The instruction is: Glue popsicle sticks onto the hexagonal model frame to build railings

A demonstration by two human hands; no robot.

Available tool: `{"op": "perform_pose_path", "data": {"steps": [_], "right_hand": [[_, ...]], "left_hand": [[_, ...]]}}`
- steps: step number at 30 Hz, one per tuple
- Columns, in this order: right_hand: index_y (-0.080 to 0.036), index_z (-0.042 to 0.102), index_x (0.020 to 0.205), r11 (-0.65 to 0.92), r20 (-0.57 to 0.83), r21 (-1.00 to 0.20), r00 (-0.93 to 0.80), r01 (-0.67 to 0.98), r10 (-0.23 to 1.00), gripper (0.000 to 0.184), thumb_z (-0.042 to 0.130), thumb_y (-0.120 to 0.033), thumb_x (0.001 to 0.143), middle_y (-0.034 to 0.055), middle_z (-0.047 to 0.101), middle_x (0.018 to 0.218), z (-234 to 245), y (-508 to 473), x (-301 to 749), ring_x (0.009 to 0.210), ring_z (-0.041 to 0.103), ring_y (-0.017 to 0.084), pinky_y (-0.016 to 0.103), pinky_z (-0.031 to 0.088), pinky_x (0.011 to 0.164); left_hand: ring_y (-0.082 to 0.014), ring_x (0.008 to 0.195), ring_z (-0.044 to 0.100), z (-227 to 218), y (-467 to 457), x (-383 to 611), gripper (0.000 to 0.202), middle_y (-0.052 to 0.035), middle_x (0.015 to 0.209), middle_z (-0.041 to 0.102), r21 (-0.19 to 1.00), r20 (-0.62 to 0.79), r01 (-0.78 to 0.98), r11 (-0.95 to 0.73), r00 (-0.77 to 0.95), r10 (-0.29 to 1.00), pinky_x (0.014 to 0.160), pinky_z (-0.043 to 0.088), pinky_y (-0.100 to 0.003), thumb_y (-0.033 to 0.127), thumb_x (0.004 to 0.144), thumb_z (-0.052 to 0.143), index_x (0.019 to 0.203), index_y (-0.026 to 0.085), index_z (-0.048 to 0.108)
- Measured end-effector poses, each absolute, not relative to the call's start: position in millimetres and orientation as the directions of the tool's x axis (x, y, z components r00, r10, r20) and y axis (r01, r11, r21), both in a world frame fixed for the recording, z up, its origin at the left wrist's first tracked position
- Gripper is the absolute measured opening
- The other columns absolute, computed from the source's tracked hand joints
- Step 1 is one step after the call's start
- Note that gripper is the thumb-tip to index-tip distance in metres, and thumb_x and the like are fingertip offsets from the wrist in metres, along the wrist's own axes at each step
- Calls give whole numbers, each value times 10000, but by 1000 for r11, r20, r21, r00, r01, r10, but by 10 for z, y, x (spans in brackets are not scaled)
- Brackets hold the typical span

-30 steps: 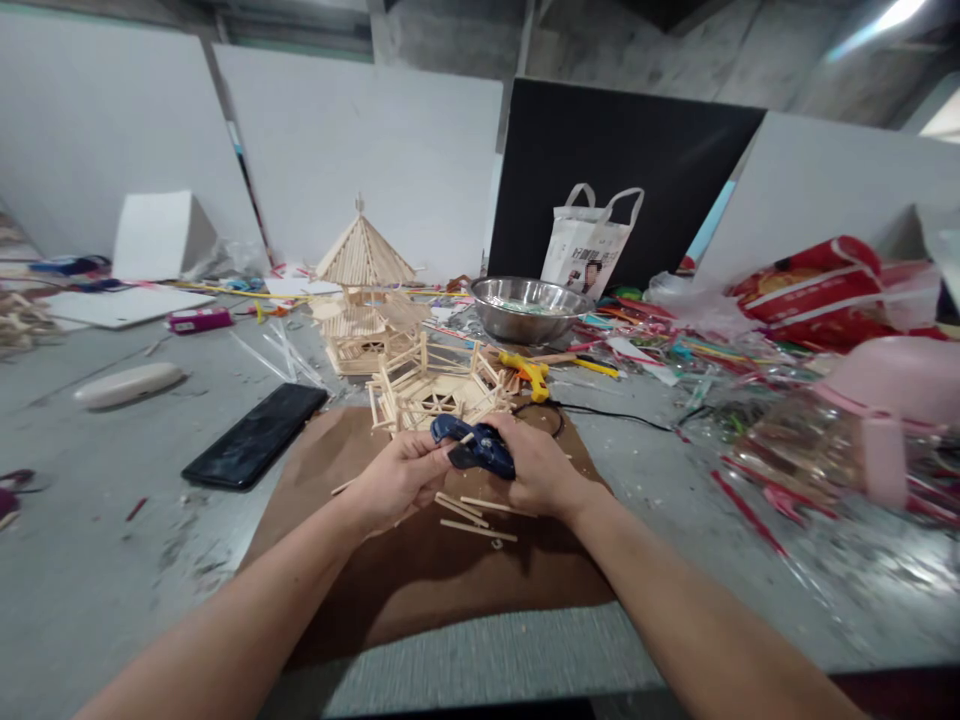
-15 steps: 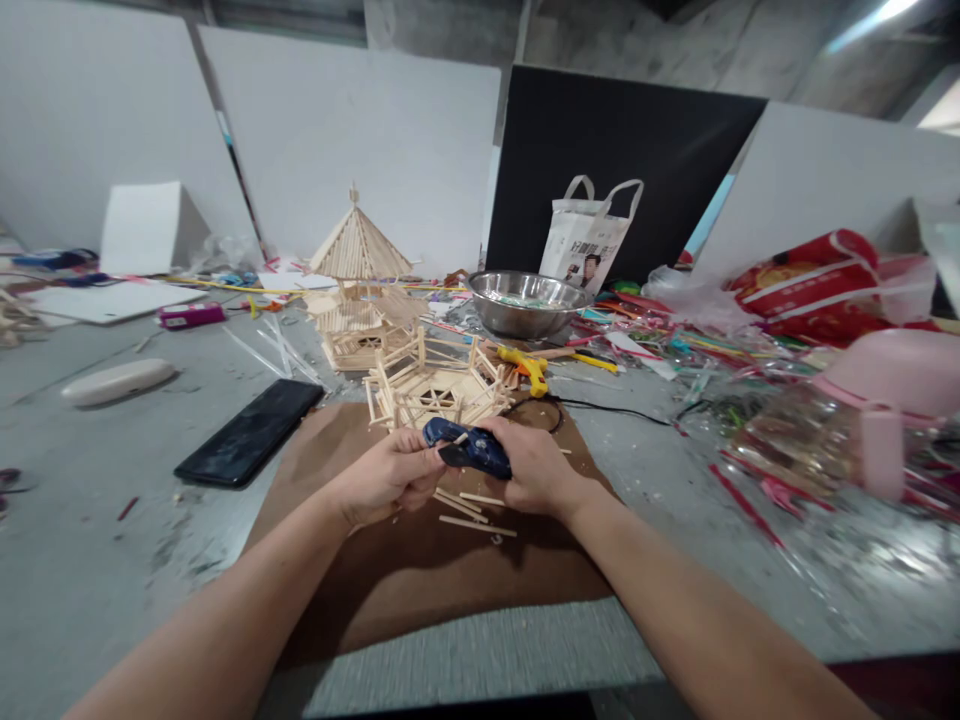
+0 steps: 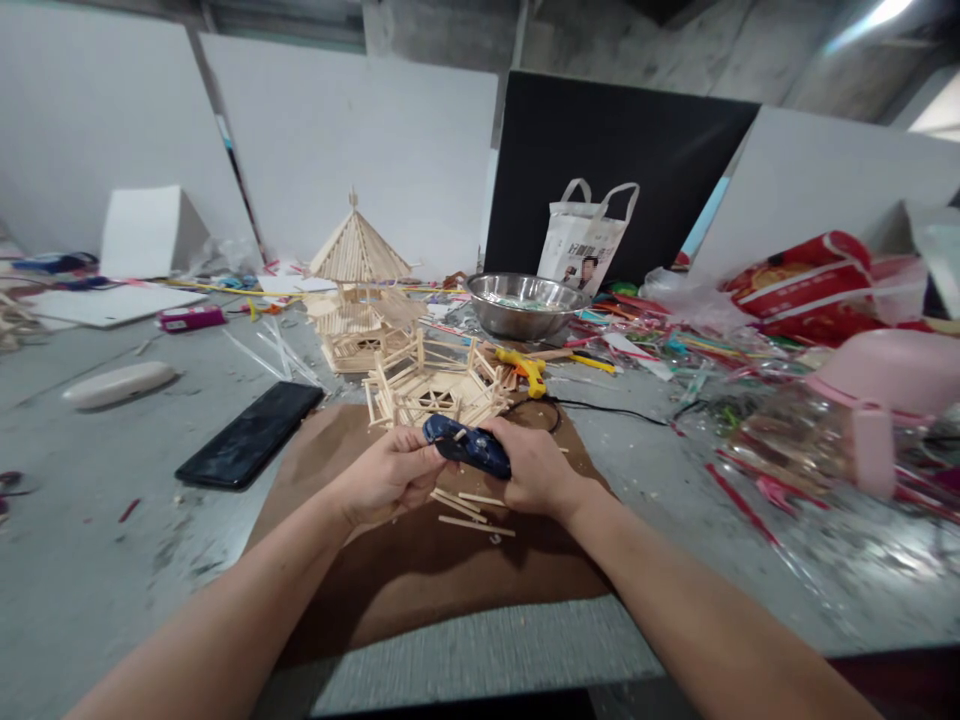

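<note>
My right hand (image 3: 529, 466) is wrapped around a dark blue cutter (image 3: 466, 445) held over a brown sheet (image 3: 420, 560). My left hand (image 3: 386, 475) pinches a thin wooden stick (image 3: 459, 434) whose end sits in the cutter's jaws. Several cut sticks (image 3: 469, 508) lie on the sheet just under my hands. Right behind them stands a low hexagonal stick frame (image 3: 435, 385). Farther back is a stick pavilion (image 3: 358, 290) with a pointed roof.
A black phone (image 3: 253, 433) lies left of the sheet and a white oval object (image 3: 118, 384) farther left. A steel bowl (image 3: 525, 303), yellow glue gun (image 3: 525, 368) with black cord, white bag (image 3: 585, 240) and plastic clutter (image 3: 795, 330) crowd the right. White boards stand behind.
The cutter's handles have closed on the stick. Both hands stay in place over the brown sheet; the view shifted slightly.
</note>
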State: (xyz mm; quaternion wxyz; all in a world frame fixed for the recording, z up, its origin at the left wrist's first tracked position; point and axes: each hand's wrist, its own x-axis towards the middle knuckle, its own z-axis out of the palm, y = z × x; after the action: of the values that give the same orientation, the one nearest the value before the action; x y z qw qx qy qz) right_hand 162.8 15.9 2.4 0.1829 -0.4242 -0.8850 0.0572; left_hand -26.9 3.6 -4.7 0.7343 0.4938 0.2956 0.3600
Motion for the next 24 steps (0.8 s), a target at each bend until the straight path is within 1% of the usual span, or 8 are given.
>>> {"op": "perform_pose_path", "data": {"steps": [5,9,11,13,15,18,21,24], "right_hand": [[-160,464,988,596,264,-237,-540,767,799,368,500,-223,627,71,606,899,31,139,1602,794,569,205,279,404,678],[-163,463,980,567,251,-219,-516,794,819,355,485,-216,630,65,611,867,32,132,1591,772,572,208,280,397,664],[-166,464,972,550,239,-215,-502,807,831,345,481,-213,630,67,611,868,30,138,1588,779,569,212,283,393,665],[-171,462,977,521,224,-213,-477,827,850,347,481,-213,633,68,608,872,26,151,1584,781,565,214,288,390,666],[-175,449,1005,497,222,-217,-454,840,863,375,484,-215,635,72,599,908,16,167,1580,796,559,216,298,390,676],[-170,410,1066,521,251,-253,-465,815,849,457,495,-200,618,85,564,996,-4,188,1579,862,535,221,318,392,724],[-149,383,1098,597,294,-296,-524,745,799,515,497,-169,596,98,536,1035,-16,202,1595,918,505,219,328,389,778],[-143,375,1102,658,343,-309,-565,686,750,527,501,-160,590,104,528,1028,-21,220,1629,913,497,222,342,392,786]], "left_hand": [[-8,308,168,-22,27,-249,316,100,342,247,972,-30,-195,134,458,888,328,133,-147,419,622,622,623,119,523],[-23,323,195,-27,39,-221,337,89,346,261,994,36,-106,4,377,925,341,145,-166,455,643,584,621,120,550],[-35,343,236,-40,54,-197,330,76,352,293,994,109,-30,-105,339,934,364,204,-170,447,672,553,620,122,574],[-66,424,366,-67,76,-176,293,44,412,405,967,226,47,-250,289,930,456,319,-181,403,712,522,647,128,600],[-115,603,484,-105,99,-165,253,7,562,533,923,334,112,-368,238,912,608,382,-210,354,742,493,715,135,616],[-151,747,508,-141,112,-170,236,-19,721,587,889,384,167,-425,233,894,706,384,-232,315,763,465,796,138,617],[-127,684,498,-112,83,-180,217,-6,678,571,904,350,141,-404,299,888,700,382,-223,304,761,473,773,141,617],[-78,509,409,-52,27,-164,224,41,479,446,939,305,55,-339,323,896,570,359,-188,333,740,504,666,140,592]]}}
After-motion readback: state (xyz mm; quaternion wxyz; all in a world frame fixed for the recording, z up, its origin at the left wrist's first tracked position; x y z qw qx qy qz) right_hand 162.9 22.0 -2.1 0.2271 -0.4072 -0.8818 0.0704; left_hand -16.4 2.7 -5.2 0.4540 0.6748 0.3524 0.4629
